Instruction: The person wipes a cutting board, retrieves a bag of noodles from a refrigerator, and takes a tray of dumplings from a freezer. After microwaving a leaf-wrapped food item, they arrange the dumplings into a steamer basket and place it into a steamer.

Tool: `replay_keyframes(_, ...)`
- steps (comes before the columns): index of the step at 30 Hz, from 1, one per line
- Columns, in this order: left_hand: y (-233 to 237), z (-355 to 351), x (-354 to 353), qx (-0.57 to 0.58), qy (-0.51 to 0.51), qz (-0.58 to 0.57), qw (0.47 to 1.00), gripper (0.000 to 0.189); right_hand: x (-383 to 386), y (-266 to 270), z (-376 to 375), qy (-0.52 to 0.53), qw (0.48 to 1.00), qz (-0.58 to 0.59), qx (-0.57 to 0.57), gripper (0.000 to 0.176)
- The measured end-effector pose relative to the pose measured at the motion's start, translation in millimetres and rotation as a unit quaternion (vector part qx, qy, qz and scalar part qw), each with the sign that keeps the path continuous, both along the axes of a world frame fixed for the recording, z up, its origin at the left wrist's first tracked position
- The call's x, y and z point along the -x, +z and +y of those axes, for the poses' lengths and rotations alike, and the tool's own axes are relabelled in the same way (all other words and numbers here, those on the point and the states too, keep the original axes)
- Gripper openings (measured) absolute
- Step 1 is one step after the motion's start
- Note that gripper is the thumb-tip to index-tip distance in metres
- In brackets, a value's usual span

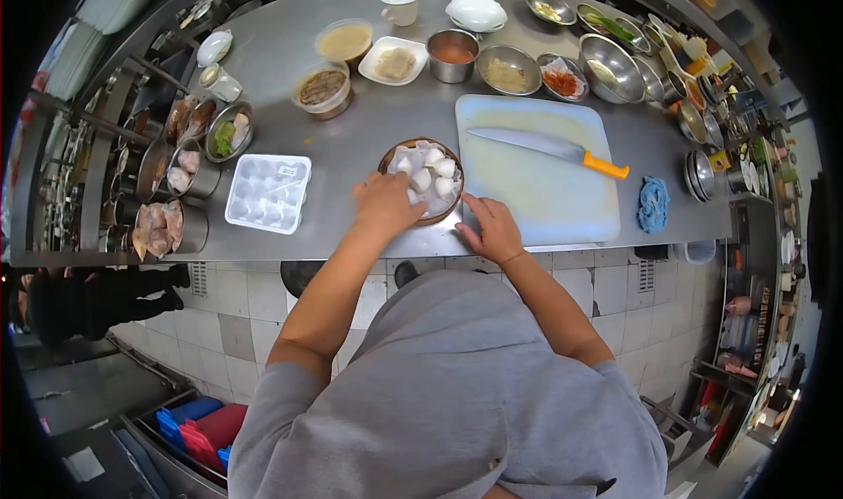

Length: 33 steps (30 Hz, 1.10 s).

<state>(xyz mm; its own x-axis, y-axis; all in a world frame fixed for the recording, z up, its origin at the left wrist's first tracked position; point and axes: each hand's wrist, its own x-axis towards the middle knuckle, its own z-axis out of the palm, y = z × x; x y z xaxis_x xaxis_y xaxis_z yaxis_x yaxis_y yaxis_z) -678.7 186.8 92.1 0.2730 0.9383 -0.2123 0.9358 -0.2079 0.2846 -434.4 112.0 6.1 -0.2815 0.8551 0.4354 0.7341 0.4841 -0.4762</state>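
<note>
A small round bamboo steamer basket (383,160) stands on the steel counter, lined with white paper. Several white dumplings (421,180) sit inside it. My left hand (384,202) reaches over the basket's left side, fingers spread and thumb apart above the dumplings; part of the rim and contents are hidden beneath it. At the lower right of the rim, my right hand (493,229) rests with its index fingertip at the basket's edge and its thumb held away, holding nothing. To the left lies a clear plastic tray (268,192) with moulded hollows.
Right of the basket, a white cutting board (536,183) carries a yellow-handled knife (549,146). Near it lies a blue cloth (652,205). Bowls and tubs of ingredients line the back, including a steel pot (453,56). Metal containers of meat (160,229) stand left.
</note>
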Motion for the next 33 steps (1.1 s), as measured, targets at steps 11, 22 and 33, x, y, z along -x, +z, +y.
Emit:
replay_keyframes(11,-35.4,-13.5,12.8,-0.126,0.043,-0.176,0.975,0.037,-5.4,-1.3,-0.2,0.0,1.0,-0.005,0.015,0.058)
replay_keyframes(22,-17.0,16.8,6.3,-0.174,0.008,-0.128,0.976,0.035,-6.7,-2.5,-0.1,-0.003,1.0,0.007,-0.02,0.056)
replay_keyframes(33,-25.6,62.6,3.5,-0.091,-0.075,-0.028,0.993,0.038,-8.9,0.9,-1.3,0.001,1.0,0.02,0.015,0.053)
